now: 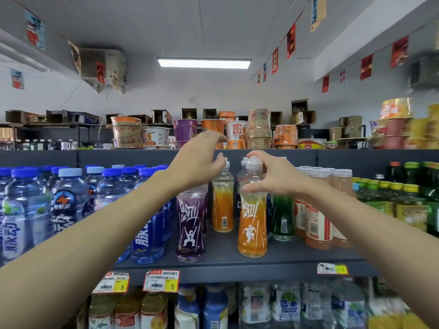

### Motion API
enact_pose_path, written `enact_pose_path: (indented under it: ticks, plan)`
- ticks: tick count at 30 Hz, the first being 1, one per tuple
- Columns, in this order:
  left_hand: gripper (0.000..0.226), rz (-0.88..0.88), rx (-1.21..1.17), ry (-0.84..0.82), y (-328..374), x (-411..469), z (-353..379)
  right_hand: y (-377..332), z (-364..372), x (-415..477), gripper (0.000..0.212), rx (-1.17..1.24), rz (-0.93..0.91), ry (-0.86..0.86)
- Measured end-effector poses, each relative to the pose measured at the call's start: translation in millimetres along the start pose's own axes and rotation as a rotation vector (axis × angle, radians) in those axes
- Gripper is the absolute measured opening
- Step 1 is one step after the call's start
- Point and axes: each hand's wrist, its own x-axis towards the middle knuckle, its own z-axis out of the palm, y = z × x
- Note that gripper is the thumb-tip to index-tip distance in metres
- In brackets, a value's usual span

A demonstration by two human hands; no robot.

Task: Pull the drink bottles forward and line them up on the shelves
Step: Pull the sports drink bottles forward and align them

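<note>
From the head camera, a dark grey shelf (225,250) runs across the middle of the view, stocked with drink bottles. The right hand (269,176) is curled in a C about the top of the front orange bottle (252,224). Its index finger arches over the white cap and its thumb presses the clear shoulder, so the bottle is pinched between them. That bottle stands upright near the shelf's front edge.

To its left, also near the front and upright, stands the purple bottle (190,224), with a bare gap of shelf between the two. The left hand (199,157) reaches above the purple bottle with fingers spread and loosely bent, closed on nothing. Its thumb lies just beside the white cap of the rear orange bottle (222,205), though contact cannot be told. The hand hides the purple bottle's cap.

The rear orange bottle stands further back, between the two front ones. A green bottle (282,217) stands behind and just right of the front orange one.

Blue-capped sports drinks (71,200) crowd the left of the shelf, while pale juice bottles (318,222) with white caps fill the right. Two price tags (161,280) — each marked 5 — hang on the shelf lip. More bottles (213,307) fill the level below, blurred. Instant noodle cups (185,129) sit on top, under a ceiling light (203,62).
</note>
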Motion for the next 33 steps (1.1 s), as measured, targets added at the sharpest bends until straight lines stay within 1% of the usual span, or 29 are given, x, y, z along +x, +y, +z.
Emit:
enact_pose_path:
  ticks: [4, 6, 9, 13, 16, 20, 26, 31, 33]
  plan:
    - [0.044, -0.075, -0.05, -0.07, 17, 13, 40, 12, -2, -5, 0.092, -0.025, 0.005, 0.04]
    - [0.05, -0.133, -0.024, -0.119, 15, 17, 60, 16, 3, -7, 0.092, -0.04, 0.009, 0.092]
    - [0.06, -0.186, 0.125, -0.215, 7, 26, 86, 21, 6, -7, 0.09, -0.012, 0.002, 0.123]
    - [0.059, -0.297, 0.31, -0.343, -2, 46, 111, 20, 7, -4, 0.09, -0.022, -0.013, 0.108]
    - [0.076, -0.339, 0.423, -0.381, -1, 62, 127, 21, 7, -5, 0.089, -0.013, -0.024, 0.115]
    - [0.1, -0.361, 0.466, -0.389, -6, 70, 146, 22, 5, -7, 0.089, -0.009, -0.032, 0.113]
    - [0.09, -0.371, 0.446, -0.362, -16, 70, 159, 23, 6, -6, 0.089, 0.007, -0.046, 0.098]
    - [0.096, -0.364, 0.411, -0.445, -15, 78, 146, 23, 7, -6, 0.088, 0.035, -0.05, 0.09]
    - [0.09, -0.339, 0.401, -0.476, -13, 81, 139, 23, 6, -7, 0.088, 0.041, -0.046, 0.084]
